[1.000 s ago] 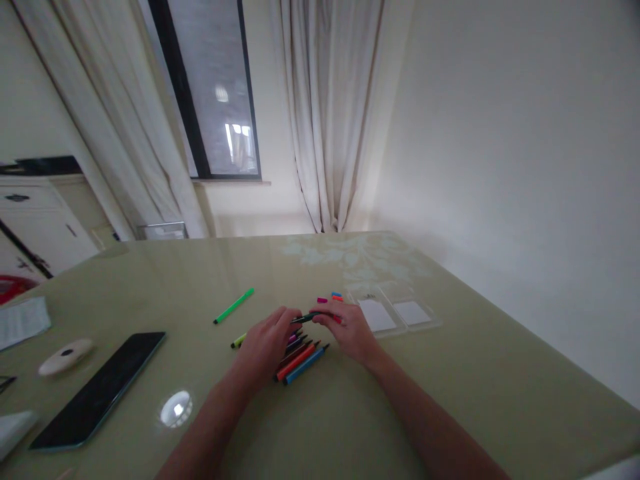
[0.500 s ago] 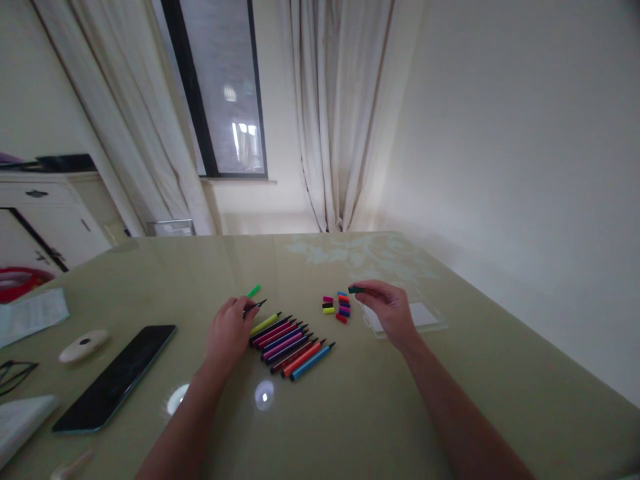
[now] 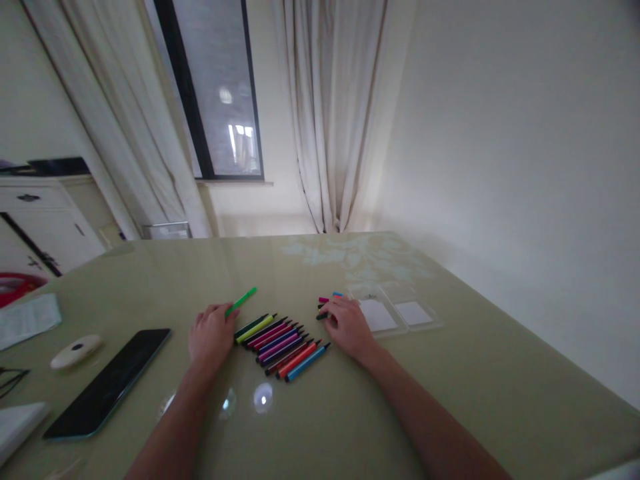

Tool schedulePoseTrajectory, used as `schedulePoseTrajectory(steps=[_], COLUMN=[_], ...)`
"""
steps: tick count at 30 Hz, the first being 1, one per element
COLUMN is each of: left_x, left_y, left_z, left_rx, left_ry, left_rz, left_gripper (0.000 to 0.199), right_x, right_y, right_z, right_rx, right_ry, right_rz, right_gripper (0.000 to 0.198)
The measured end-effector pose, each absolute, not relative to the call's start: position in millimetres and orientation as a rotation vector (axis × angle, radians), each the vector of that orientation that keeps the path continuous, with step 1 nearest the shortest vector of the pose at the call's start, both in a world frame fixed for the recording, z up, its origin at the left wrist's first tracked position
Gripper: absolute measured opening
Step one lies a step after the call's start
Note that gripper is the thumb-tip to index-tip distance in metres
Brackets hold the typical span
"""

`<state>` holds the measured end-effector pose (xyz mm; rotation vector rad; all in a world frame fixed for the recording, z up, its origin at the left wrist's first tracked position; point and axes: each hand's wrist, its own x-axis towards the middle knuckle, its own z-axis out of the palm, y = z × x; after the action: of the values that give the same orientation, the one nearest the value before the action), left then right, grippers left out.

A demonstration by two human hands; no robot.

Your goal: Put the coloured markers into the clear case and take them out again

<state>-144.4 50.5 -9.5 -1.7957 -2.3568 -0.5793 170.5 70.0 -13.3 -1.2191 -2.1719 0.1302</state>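
Observation:
My left hand is closed at the near end of a bright green marker, which lies slanting away from me. Beside it, a row of uncapped markers lies on the table, tips pointing to the far right. The dark one is at the far end of that row, next to a yellow-green one. My right hand is low over the small pile of marker caps, a dark cap at its pinched fingertips. Most of the pile is hidden behind this hand.
A clear plastic case with white inserts lies open right of my right hand. At left are a black phone, a white oval object, papers and a white item. A wall runs along the table's right side.
The dark marker has left my left hand and lies in the row; that hand is now at the green marker. My right hand has moved left and down to the caps with the dark cap.

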Motion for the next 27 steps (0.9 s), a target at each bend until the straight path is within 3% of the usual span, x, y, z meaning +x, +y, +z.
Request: schedulePoseTrajectory(steps=[5, 8, 13, 21, 27], left_x=[-149, -139, -92, -53, -100], left_y=[48, 49, 41, 24, 42], left_z=[-8, -1, 15, 20, 18], left_rx=[-1.815, -1.872, -2.383, -2.695, -2.312], left_ry=[-2.402, -2.388, -2.157, -1.929, -2.11], left_rz=[-0.556, -0.744, -1.368, -1.384, -1.368], left_gripper=[0.033, 0.03, 0.029, 0.027, 0.039], right_x=[172, 172, 162, 160, 207], right_y=[72, 70, 56, 51, 75], right_z=[-13, -9, 4, 14, 24], right_rx=[-1.327, -1.306, -1.045, -0.911, -0.945], right_ry=[-2.163, -2.085, -1.845, -1.711, -1.318], right_rz=[0.076, 0.12, 0.468, 0.754, 0.77], right_gripper=[0.02, 0.012, 0.032, 0.02, 0.021])
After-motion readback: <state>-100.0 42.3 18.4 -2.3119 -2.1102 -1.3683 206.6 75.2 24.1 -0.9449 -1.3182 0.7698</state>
